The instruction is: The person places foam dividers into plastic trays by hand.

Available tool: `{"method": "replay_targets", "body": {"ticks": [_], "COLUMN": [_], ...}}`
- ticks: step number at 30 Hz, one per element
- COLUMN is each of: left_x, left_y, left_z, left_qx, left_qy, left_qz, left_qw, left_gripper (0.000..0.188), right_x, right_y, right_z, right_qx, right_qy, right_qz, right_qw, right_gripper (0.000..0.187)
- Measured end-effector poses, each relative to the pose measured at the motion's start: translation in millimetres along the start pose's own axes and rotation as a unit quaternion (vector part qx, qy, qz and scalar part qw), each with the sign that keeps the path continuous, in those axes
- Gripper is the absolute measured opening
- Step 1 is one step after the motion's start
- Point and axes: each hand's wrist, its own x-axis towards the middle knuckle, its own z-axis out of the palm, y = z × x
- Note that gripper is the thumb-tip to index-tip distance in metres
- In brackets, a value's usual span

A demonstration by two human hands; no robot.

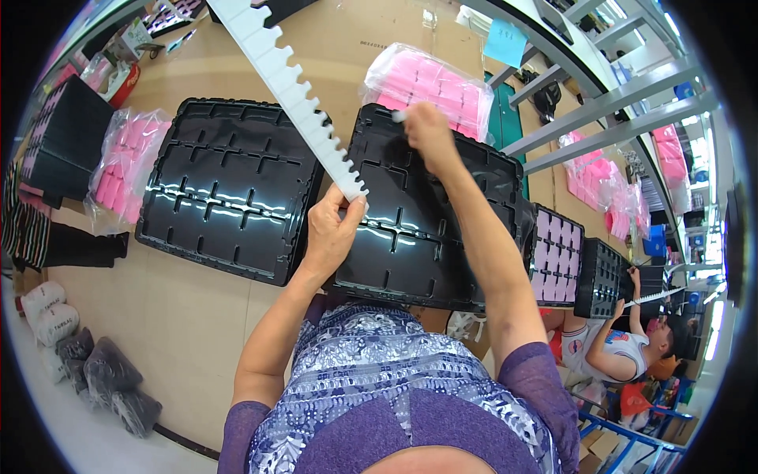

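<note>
My left hand point(335, 229) is closed, thumb and fingers pinching the near end of a long white strip point(296, 103) with a notched edge. The strip slants away to the upper left, over the gap between two black plastic trays. Under my hands is the right-hand tray point(403, 189), black and shiny with moulded ridges. My right hand point(430, 138), somewhat blurred, is above that tray's far edge, fingers closed on a small white piece point(399, 116). Whether the piece touches the tray, I cannot tell. The left-hand tray point(225, 189) lies beside it on the table.
Bagged pink pieces point(430, 83) lie behind the right tray, and another pink bag point(126, 166) by the left one. A grey metal frame point(608, 103) crosses the right side. Farther right a co-worker point(612, 347) holds a similar strip. Dark bags point(118, 379) sit at lower left.
</note>
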Motion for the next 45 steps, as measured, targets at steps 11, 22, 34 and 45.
{"method": "replay_targets", "body": {"ticks": [11,22,34,45], "left_x": [21.7,25.0,14.3,6.2], "left_y": [34.8,34.8,48.7,36.2], "left_z": [-33.4,-32.4,-18.9,19.9], "left_qx": [-0.223,-0.180,0.081,-0.013], "left_qy": [-0.085,-0.068,-0.085,-0.194], "left_qz": [-0.143,-0.141,-0.067,-0.076], "left_qw": [0.960,0.971,0.991,0.978], "left_gripper": [0.015,0.015,0.023,0.021], "right_x": [-90.2,-101.0,-114.4,-97.8], "right_y": [-44.9,-59.2,-67.0,26.5], "right_z": [34.6,53.8,-44.9,-187.7], "right_qx": [0.170,-0.166,-0.184,-0.521], "right_qy": [-0.214,-0.132,0.070,0.171], "right_qz": [0.147,-0.044,-0.093,0.030], "right_qw": [0.951,0.976,0.976,0.835], "right_gripper": [0.019,0.010,0.011,0.022]}}
